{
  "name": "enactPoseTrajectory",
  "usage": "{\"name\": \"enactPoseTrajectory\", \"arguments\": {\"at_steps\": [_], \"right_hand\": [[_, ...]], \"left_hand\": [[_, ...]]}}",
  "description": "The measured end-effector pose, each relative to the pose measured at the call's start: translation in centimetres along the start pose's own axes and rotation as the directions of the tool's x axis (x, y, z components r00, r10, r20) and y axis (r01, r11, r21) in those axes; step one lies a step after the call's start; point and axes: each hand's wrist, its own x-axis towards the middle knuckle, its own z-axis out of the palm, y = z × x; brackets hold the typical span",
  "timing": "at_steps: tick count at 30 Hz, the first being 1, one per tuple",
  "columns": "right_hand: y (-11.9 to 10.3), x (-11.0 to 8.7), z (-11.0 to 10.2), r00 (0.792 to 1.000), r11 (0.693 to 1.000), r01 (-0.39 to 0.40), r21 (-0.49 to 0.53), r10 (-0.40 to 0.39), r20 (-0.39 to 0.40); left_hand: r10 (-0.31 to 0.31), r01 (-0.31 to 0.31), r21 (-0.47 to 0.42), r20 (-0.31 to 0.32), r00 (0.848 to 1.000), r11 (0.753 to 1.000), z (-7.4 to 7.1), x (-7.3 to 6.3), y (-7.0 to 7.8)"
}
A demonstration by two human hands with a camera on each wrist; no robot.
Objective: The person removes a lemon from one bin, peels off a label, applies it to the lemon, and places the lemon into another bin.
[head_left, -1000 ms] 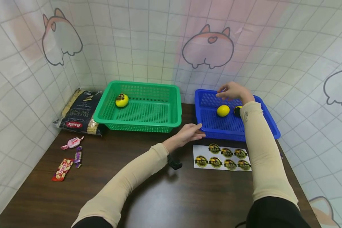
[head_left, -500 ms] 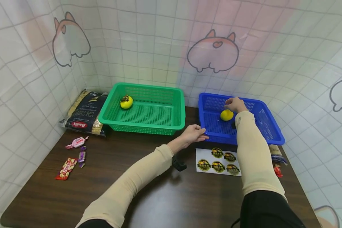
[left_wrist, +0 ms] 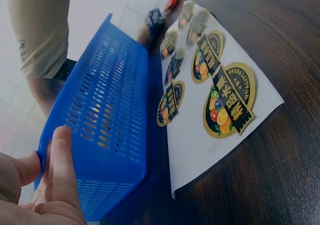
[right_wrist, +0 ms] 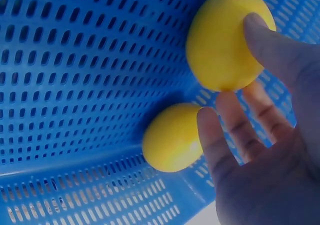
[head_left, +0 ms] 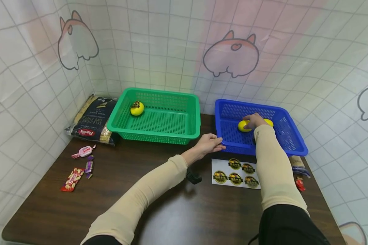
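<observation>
My left hand [head_left: 203, 144] grips the near left corner of the blue basket [head_left: 236, 149], its thumb and fingers on the rim in the left wrist view. Inside that basket, my right hand [head_left: 254, 120] has its thumb and fingers around a yellow lemon [right_wrist: 225, 40]. The thumb lies across the fruit's near side, while other fingers reach below it. A second lemon [right_wrist: 172, 140] lies beside the fingertips on the basket floor. In front of the basket, a white sheet [left_wrist: 200, 152] bears several round black-and-gold fruit stickers [left_wrist: 230, 100].
A green basket [head_left: 153, 136] at the back holds one lemon [head_left: 137, 108] with a sticker on it. Left of it lies a Barilla pasta bag [head_left: 93, 119], with several wrapped candies [head_left: 73, 179] nearer. Small packets [head_left: 300, 170] lie at the right edge. Tiled-pattern curtains surround the table.
My right hand has come down from above the blue basket to a lemon in it and taken hold of it. The left hand stays on the rim. The head view has shifted slightly.
</observation>
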Motion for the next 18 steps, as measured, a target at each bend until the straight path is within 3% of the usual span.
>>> {"name": "enactPoseTrajectory", "arguments": {"at_steps": [8,14,18], "right_hand": [[-0.7,-0.3,0.0,0.996,0.999,-0.039,0.000,0.039,0.074],[-1.4,-0.6,0.2,0.977,0.994,-0.108,-0.035,0.113,0.179],[-1.8,-0.8,0.5,0.974,0.993,-0.100,-0.059,0.110,0.197]], "left_hand": [[0.004,-0.004,0.003,0.002,1.000,1.000,-0.1,0.2,0.1],[0.020,-0.020,0.013,-0.010,1.000,1.000,-0.1,0.1,-0.1],[0.024,-0.024,0.017,-0.019,1.000,1.000,0.1,0.0,-0.2]]}}
